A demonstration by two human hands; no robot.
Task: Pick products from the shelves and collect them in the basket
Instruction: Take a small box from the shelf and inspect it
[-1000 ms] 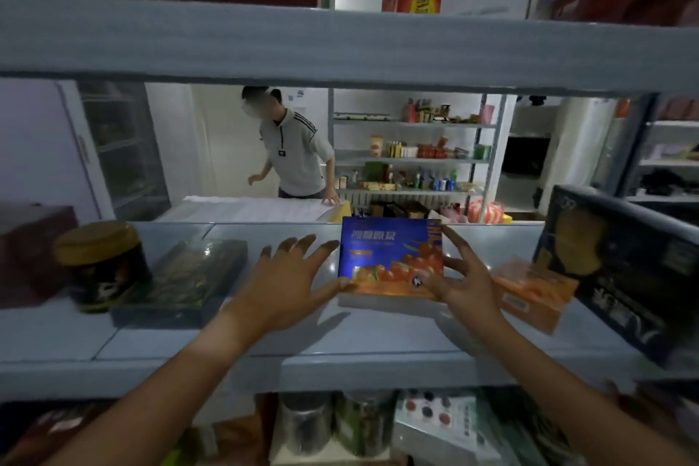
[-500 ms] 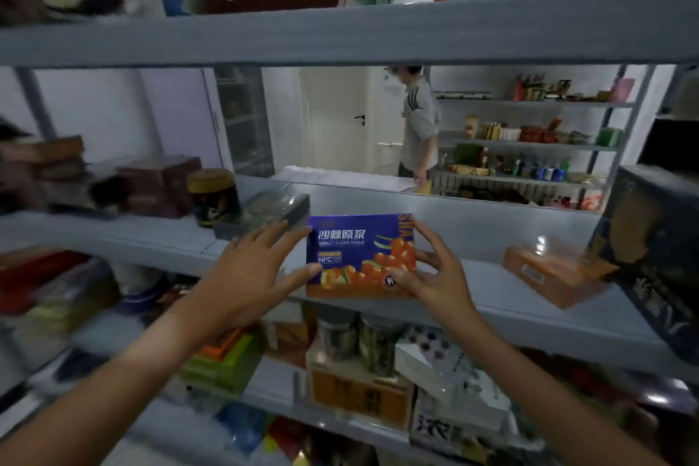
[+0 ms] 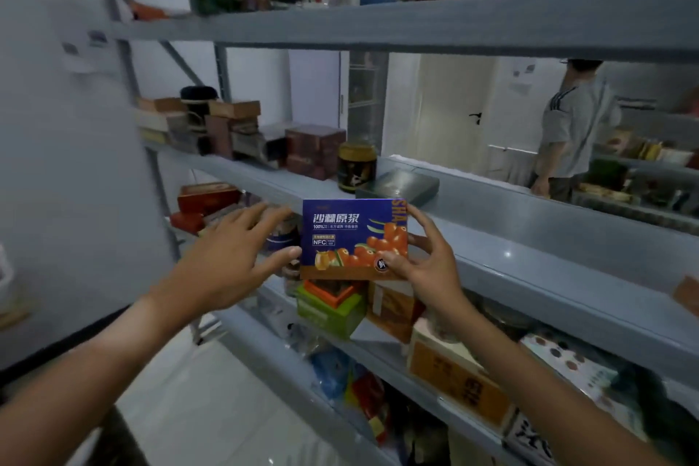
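A: Where's the product?

B: The blue box (image 3: 354,238) is off the shelf (image 3: 529,257), held in the air in front of its middle board. The right hand (image 3: 423,261) grips its right edge, thumb on the front face and fingers curled behind. The left hand (image 3: 234,253) is spread, fingers straight, only the thumb tip touching the box's left edge.

A: So how should the carry go?

B: I'd say firm up the 2nd hand or trust the right one fully; a flat carton pinched at 1 edge can swing. Keep it upright and clear of the shelf lip and the green box (image 3: 333,308) just below while lowering it.

A: And the basket?

B: Not in view at all, so I can't tell which way it has to travel. The lower shelves are blurred, most labels unreadable. The far shelving is partly blocked by another person (image 3: 571,132), and both forearms are cut off by the bottom edge.
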